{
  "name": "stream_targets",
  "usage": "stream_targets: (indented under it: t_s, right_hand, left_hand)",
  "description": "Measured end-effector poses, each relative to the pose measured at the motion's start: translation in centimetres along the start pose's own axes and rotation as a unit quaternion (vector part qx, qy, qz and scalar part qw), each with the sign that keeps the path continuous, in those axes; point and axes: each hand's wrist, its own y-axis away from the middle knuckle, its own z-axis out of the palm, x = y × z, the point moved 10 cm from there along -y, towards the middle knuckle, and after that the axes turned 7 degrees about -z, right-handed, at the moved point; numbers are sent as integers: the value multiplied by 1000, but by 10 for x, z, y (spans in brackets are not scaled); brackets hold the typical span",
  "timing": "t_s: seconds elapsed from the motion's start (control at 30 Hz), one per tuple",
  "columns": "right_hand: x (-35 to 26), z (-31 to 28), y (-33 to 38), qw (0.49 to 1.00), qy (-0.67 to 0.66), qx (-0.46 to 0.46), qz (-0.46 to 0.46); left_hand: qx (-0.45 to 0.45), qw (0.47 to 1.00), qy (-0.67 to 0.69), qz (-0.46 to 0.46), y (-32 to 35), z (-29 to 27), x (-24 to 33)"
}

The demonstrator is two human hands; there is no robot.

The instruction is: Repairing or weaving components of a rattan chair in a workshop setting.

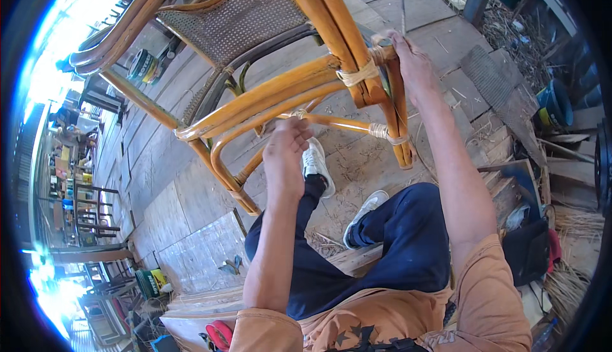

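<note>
A honey-coloured rattan chair (274, 94) with a woven cane panel (239, 17) lies tipped in front of me, its legs turned toward my body. Pale strips bind its joints. At the bound corner on the right, my right hand (411, 62) is closed around the frame end. A thin greyish rod (402, 5) runs upward from beside those fingers; whether they hold it is unclear. My left hand (287, 151) is at the lower rail beside a bound joint, its fingers curled together. Anything pinched in them is hidden.
My shoes (313, 164) rest on the worn board floor (191, 208) below the chair. Buckets (554, 103) and dry fibre scraps (497, 17) lie to the right. A dark bag (528, 250) is beside me. More chair frames (95, 208) stand far left.
</note>
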Motion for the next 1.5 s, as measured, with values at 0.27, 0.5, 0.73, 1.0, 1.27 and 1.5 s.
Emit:
stream_targets:
  t_s: [0.27, 0.5, 0.73, 1.0, 1.27, 1.5]
  right_hand:
    - [-2, -4, -17, 996, 60, 31, -64]
    - [-18, -2, -30, 977, 173, -29, -123]
    - [-29, 5, -39, 968, 215, -41, -124]
    - [-33, 7, -35, 963, 224, -37, -144]
    - [-32, 6, -36, 959, 239, -23, -151]
    - [-36, 6, -33, 956, 253, -17, -150]
  left_hand:
    - [146, 449, -636, 610, 77, 151, 101]
    - [126, 451, -663, 583, 48, 155, 100]
    - [120, 444, -668, 585, 39, 164, 106]
    - [118, 412, -648, 629, 34, 170, 105]
    - [161, 393, -632, 648, 41, 173, 102]
    - [92, 475, -598, 639, 37, 163, 112]
